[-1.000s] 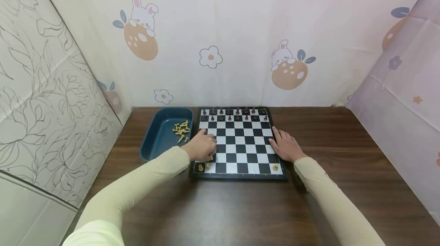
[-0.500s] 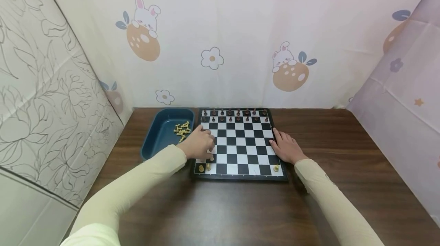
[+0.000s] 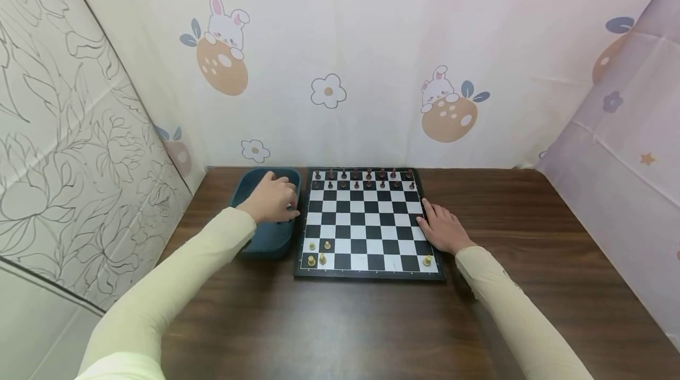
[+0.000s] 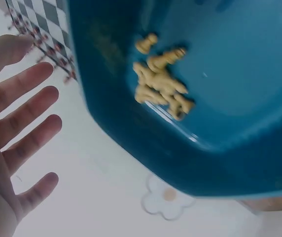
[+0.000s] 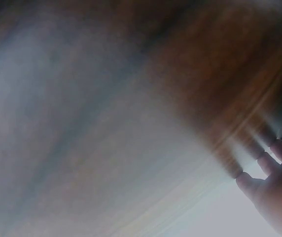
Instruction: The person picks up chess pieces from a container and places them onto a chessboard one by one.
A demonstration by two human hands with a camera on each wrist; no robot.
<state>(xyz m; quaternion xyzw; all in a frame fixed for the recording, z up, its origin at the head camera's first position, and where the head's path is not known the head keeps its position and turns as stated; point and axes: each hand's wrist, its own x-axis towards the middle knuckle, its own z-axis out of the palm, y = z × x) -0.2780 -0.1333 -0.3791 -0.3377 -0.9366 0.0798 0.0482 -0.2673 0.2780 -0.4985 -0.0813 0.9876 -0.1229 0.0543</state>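
My left hand (image 3: 272, 198) hovers over the blue tray (image 3: 265, 249) with nothing in its grasp; its fingers (image 4: 25, 101) are spread in the left wrist view. Several gold chess pieces (image 4: 161, 83) lie heaped in that tray, mostly hidden by the hand in the head view. My right hand (image 3: 445, 228) rests along the right edge of the chessboard (image 3: 369, 274), fingers extended. Gold pieces stand at the board's near left corner, among them one pawn (image 3: 327, 245) and another smaller-looking piece (image 3: 311, 246). A single gold piece (image 3: 427, 260) stands at the near right corner.
Two rows of dark red chess pieces (image 3: 369, 179) stand along the board's far side. The brown wooden table (image 3: 340, 324) extends around board and tray. A patterned curtain (image 3: 366, 123) hangs right behind them, and a white panel (image 3: 79, 191) stands on the left.
My left hand has left the board's near left squares, where two gold pieces now show standing, and moved left over the tray. My right hand stays on the board's edge.
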